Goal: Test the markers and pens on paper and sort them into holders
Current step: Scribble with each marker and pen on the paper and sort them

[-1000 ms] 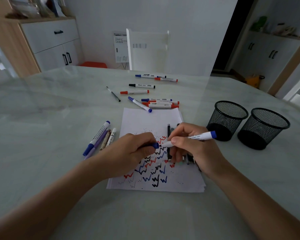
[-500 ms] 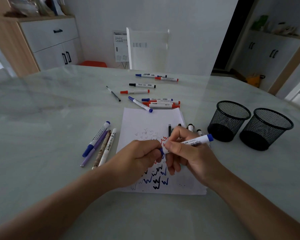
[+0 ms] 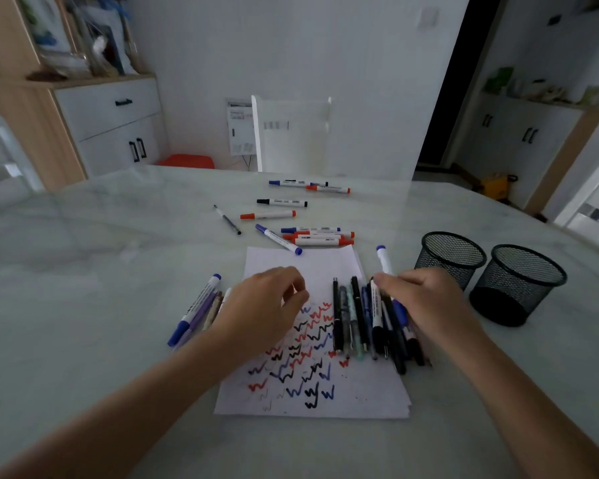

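My left hand [image 3: 267,305] hovers empty, fingers loosely curled, over the scribbled paper [image 3: 301,392]. My right hand [image 3: 426,302] grips a blue-capped marker [image 3: 385,262] above the row of tested pens [image 3: 363,323]. I should lay it parallel, clear of the mesh holders [image 3: 452,252]. Barrel print is too blurred to read.

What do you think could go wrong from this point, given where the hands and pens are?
The right hand holds a blue-capped marker right above the row of pens on the paper's right edge; setting it down could knock some rolling. Three loose groups lie around the sheet, so tested and untested ones may get mixed. Both mesh holders look empty and alike, so a pen could easily go into the wrong one.
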